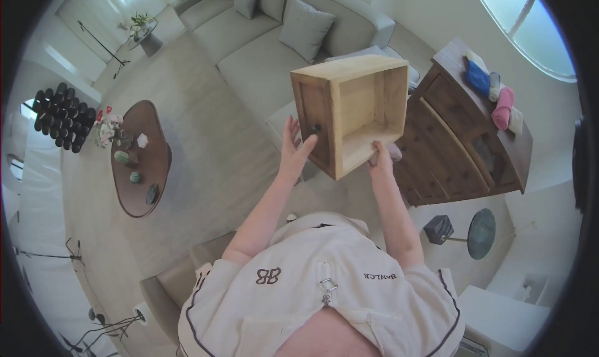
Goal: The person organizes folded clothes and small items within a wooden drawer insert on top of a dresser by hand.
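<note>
A wooden drawer point(355, 146) is held up in front of me, tilted, with its pale hollow inside turned to the right. Its darker front panel point(315, 123) carries a small round knob. My right hand point(382, 160) grips the lower edge, thumb on the inside and fingers underneath, partly hidden. By the front panel, my left hand point(294, 152) has its fingers spread, the thumb overlapping the panel just below the knob. Right of the drawer stands a brown wooden dresser point(437, 148), where a dark opening shows among its drawer fronts.
Rolled pink point(503, 107) and blue cloths point(477, 79) lie on the dresser top. Behind the drawer is a grey sofa point(249, 60) with cushions. A brown coffee table point(140, 188) with flowers and cacti stands left. A small round dark-topped stand point(481, 233) is at lower right.
</note>
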A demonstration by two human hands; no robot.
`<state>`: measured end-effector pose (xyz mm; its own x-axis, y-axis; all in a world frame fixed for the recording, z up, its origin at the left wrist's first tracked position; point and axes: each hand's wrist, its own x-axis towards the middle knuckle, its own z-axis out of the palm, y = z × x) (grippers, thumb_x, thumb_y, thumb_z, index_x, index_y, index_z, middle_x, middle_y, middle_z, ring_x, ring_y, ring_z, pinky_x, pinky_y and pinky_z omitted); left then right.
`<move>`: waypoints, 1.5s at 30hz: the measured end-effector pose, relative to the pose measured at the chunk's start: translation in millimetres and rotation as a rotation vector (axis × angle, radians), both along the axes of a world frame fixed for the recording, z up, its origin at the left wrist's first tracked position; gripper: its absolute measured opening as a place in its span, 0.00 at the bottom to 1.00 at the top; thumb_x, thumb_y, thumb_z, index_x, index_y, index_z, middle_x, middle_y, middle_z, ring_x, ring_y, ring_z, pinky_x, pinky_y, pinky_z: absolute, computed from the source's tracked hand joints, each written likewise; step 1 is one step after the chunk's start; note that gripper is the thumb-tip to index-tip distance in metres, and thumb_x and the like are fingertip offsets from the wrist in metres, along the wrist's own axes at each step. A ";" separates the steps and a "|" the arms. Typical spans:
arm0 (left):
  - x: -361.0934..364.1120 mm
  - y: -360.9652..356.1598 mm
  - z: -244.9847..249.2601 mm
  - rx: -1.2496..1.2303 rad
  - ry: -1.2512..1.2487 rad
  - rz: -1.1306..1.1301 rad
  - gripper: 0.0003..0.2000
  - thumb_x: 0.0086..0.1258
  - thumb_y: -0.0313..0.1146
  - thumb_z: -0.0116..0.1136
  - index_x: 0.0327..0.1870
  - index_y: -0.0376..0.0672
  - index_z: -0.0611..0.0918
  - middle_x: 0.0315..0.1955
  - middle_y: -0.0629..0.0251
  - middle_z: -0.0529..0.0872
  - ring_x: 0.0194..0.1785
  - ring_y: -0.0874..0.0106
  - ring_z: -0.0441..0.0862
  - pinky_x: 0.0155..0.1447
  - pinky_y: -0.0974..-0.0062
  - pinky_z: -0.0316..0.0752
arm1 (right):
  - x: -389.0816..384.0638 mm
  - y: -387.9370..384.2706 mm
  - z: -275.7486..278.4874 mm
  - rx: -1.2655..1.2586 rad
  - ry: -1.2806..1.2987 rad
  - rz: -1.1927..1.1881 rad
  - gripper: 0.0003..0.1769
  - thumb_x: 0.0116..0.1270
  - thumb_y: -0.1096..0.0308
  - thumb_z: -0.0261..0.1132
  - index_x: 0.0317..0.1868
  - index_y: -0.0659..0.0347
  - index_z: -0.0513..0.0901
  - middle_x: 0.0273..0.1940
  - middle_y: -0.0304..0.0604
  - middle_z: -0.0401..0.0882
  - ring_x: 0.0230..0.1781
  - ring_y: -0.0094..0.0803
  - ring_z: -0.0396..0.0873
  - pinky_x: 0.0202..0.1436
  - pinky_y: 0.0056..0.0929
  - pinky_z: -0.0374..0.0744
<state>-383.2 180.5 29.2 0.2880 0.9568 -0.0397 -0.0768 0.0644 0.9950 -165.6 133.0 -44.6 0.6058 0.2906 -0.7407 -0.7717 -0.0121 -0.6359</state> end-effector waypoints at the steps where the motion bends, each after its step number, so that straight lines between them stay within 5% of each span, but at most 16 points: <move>1: 1.7 3.4 -3.2 0.027 -0.029 -0.016 0.50 0.56 0.57 0.63 0.72 0.43 0.47 0.71 0.58 0.52 0.73 0.65 0.51 0.73 0.64 0.49 | -2.1 -1.1 2.5 0.003 -0.019 0.000 0.30 0.44 0.69 0.71 0.51 0.56 0.73 0.46 0.40 0.80 0.47 0.34 0.78 0.50 0.37 0.80; 6: 11.4 4.1 -1.0 0.136 -0.019 0.048 0.49 0.56 0.59 0.61 0.71 0.43 0.47 0.70 0.58 0.53 0.72 0.65 0.52 0.72 0.64 0.52 | -12.5 -5.9 19.3 0.033 -0.049 -0.010 0.39 0.41 0.70 0.72 0.57 0.57 0.67 0.50 0.44 0.78 0.49 0.38 0.78 0.47 0.41 0.80; 12: 13.6 4.7 -6.1 0.417 0.099 0.206 0.43 0.67 0.55 0.49 0.71 0.36 0.42 0.71 0.51 0.43 0.74 0.62 0.42 0.75 0.63 0.41 | -30.9 -3.1 9.7 0.013 0.005 0.024 0.30 0.42 0.66 0.70 0.50 0.57 0.74 0.44 0.39 0.80 0.43 0.33 0.79 0.43 0.36 0.80; 18: 2.0 18.7 13.3 0.354 0.259 0.308 0.44 0.65 0.56 0.51 0.72 0.39 0.45 0.71 0.53 0.46 0.74 0.62 0.45 0.75 0.65 0.44 | -62.1 -7.5 30.5 -0.006 0.111 0.113 0.35 0.44 0.66 0.70 0.55 0.57 0.69 0.50 0.40 0.76 0.50 0.32 0.76 0.48 0.37 0.81; 27: 4.4 27.3 50.9 0.403 0.610 0.224 0.42 0.60 0.54 0.55 0.70 0.40 0.55 0.68 0.56 0.61 0.69 0.63 0.61 0.70 0.65 0.56 | -92.8 -15.3 6.6 0.046 0.369 0.163 0.27 0.48 0.66 0.70 0.49 0.51 0.70 0.47 0.38 0.77 0.48 0.30 0.76 0.47 0.38 0.82; 33: 36.2 37.0 71.0 0.557 0.699 0.128 0.42 0.59 0.57 0.55 0.70 0.40 0.56 0.67 0.55 0.62 0.68 0.62 0.62 0.69 0.63 0.59 | -63.4 -41.2 -9.1 0.152 0.432 0.162 0.28 0.51 0.52 0.73 0.48 0.55 0.72 0.43 0.40 0.79 0.40 0.28 0.79 0.32 0.31 0.85; 36: 55.3 39.2 93.9 0.634 0.773 0.067 0.41 0.60 0.56 0.54 0.70 0.43 0.55 0.67 0.58 0.63 0.68 0.63 0.62 0.68 0.61 0.59 | -25.7 -58.1 -11.7 -0.080 0.125 0.142 0.34 0.53 0.51 0.70 0.57 0.60 0.72 0.52 0.41 0.77 0.49 0.32 0.77 0.39 0.32 0.82; 39: 73.1 39.7 116.0 0.917 0.881 0.025 0.43 0.55 0.59 0.57 0.70 0.49 0.56 0.56 0.61 0.72 0.58 0.63 0.70 0.54 0.60 0.70 | 14.1 -60.5 -4.9 -0.138 -0.311 0.237 0.23 0.50 0.54 0.65 0.45 0.55 0.79 0.39 0.37 0.79 0.37 0.23 0.75 0.38 0.25 0.75; 41: 82.9 40.1 126.5 1.314 0.833 0.005 0.44 0.53 0.60 0.60 0.68 0.45 0.61 0.47 0.60 0.77 0.49 0.65 0.76 0.44 0.67 0.75 | 25.9 -58.8 25.4 0.124 -0.418 0.345 0.22 0.51 0.61 0.62 0.48 0.58 0.77 0.40 0.37 0.79 0.40 0.24 0.76 0.42 0.26 0.75; 45: 92.5 36.6 154.5 1.627 0.662 -0.043 0.44 0.51 0.65 0.58 0.67 0.46 0.65 0.42 0.59 0.79 0.41 0.67 0.79 0.38 0.72 0.77 | 21.7 -59.4 92.9 0.490 -0.416 0.391 0.18 0.56 0.64 0.60 0.48 0.57 0.75 0.42 0.37 0.79 0.44 0.28 0.77 0.45 0.27 0.76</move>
<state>-290.6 217.1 183.7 0.6441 0.1329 0.7533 0.3062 -0.9473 -0.0946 -143.9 73.6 48.3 0.5924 0.7795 -0.2037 -0.4637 0.1231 -0.8774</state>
